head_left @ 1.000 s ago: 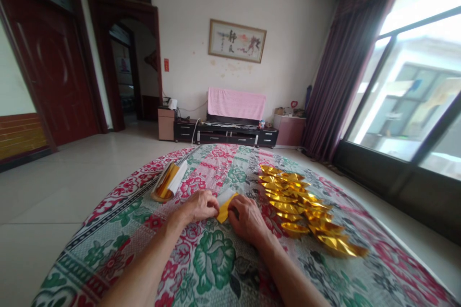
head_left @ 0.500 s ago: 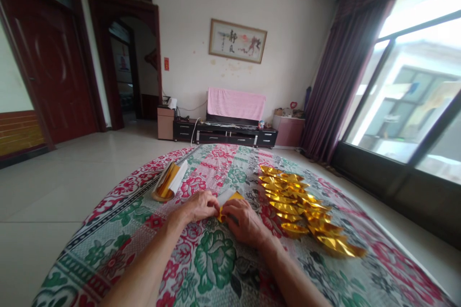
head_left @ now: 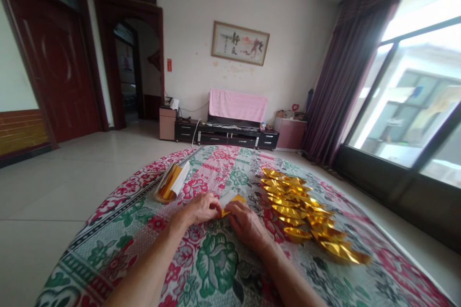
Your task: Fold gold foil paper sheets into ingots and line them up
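Curled gold-and-white paper roll (head_left: 172, 183): left of small gold-and-white paper sheet (head_left: 232, 197) | left hand (head_left: 201, 207): at sheet's left side, fingertips pinching it | sheet: between both hands | right hand (head_left: 248, 224): bent over sheet's near edge, cannot tell whether gripping | shiny gold boat-shaped pieces (head_left: 304, 208): right of sheet

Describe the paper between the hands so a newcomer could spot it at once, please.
On the flowered tablecloth, look between the left hand and right hand. Both touch the small white-and-gold paper, unlike the curled bundle to its left and gold boat shapes to its right.
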`<state>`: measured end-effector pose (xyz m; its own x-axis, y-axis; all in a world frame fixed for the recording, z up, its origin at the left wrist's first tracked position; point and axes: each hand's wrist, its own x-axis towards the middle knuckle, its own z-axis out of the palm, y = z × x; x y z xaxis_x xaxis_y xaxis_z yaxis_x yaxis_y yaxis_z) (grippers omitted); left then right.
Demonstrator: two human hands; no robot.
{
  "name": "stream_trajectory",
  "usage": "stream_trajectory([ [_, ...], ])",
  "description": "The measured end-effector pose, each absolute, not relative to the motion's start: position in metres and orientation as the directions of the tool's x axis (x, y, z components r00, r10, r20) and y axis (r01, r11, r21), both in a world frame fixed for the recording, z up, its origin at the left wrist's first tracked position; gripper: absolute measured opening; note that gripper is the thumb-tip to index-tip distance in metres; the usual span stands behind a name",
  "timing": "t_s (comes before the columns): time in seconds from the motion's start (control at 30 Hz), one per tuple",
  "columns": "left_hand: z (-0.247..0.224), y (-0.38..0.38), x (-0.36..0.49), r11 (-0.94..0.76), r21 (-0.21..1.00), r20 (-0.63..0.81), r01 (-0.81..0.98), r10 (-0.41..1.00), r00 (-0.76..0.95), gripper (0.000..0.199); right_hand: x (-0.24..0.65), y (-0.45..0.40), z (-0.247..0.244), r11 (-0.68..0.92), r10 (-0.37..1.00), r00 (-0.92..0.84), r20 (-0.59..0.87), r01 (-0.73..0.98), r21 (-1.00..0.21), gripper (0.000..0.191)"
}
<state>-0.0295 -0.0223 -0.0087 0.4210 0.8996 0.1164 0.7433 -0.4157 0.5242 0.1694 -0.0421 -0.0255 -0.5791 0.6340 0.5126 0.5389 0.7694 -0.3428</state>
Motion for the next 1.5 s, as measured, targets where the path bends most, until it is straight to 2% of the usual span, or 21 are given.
stream_trajectory([
  [0.17, -0.009, -0.021, -0.029, -0.398, 0.531, 0.110, 0.748, 0.907, 0.405, 0.022, 0.166, -0.044, -0.024, 0.798, 0.602, -0.602, 0.524, 0.477, -0.369, 0.035],
  [0.4, -0.006, -0.023, -0.029, -0.383, 0.539, 0.089, 0.750, 0.911, 0.402, 0.022, 0.165, -0.047, -0.021, 0.790, 0.610, -0.610, 0.506, 0.514, -0.334, 0.015],
  [0.53, -0.007, -0.024, -0.029, -0.379, 0.535, 0.090, 0.755, 0.914, 0.396, 0.022, 0.166, -0.050, -0.020, 0.801, 0.596, -0.630, 0.498, 0.509, -0.314, 0.016],
  [0.7, -0.009, -0.023, -0.029, -0.375, 0.534, 0.096, 0.758, 0.917, 0.386, 0.022, 0.168, -0.051, -0.018, 0.789, 0.613, -0.606, 0.507, 0.500, -0.357, 0.025],
  [0.87, -0.012, -0.022, -0.030, -0.385, 0.533, 0.113, 0.753, 0.915, 0.387, 0.021, 0.164, -0.051, -0.018, 0.761, 0.647, -0.567, 0.510, 0.525, -0.382, 0.014],
  [1.1, -0.011, -0.021, -0.030, -0.381, 0.530, 0.108, 0.758, 0.917, 0.385, 0.021, 0.161, -0.048, -0.024, 0.725, 0.685, -0.522, 0.508, 0.554, -0.409, 0.011],
  [1.3, -0.007, -0.026, -0.025, -0.362, 0.489, 0.096, 0.794, 0.927, 0.364, 0.023, 0.160, -0.048, -0.025, 0.686, 0.719, -0.478, 0.505, 0.605, -0.404, 0.009],
  [1.5, -0.001, -0.032, -0.018, -0.358, 0.392, 0.109, 0.847, 0.933, 0.344, 0.035, 0.162, -0.049, -0.024, 0.613, 0.776, -0.437, 0.456, 0.691, -0.382, 0.015],
])
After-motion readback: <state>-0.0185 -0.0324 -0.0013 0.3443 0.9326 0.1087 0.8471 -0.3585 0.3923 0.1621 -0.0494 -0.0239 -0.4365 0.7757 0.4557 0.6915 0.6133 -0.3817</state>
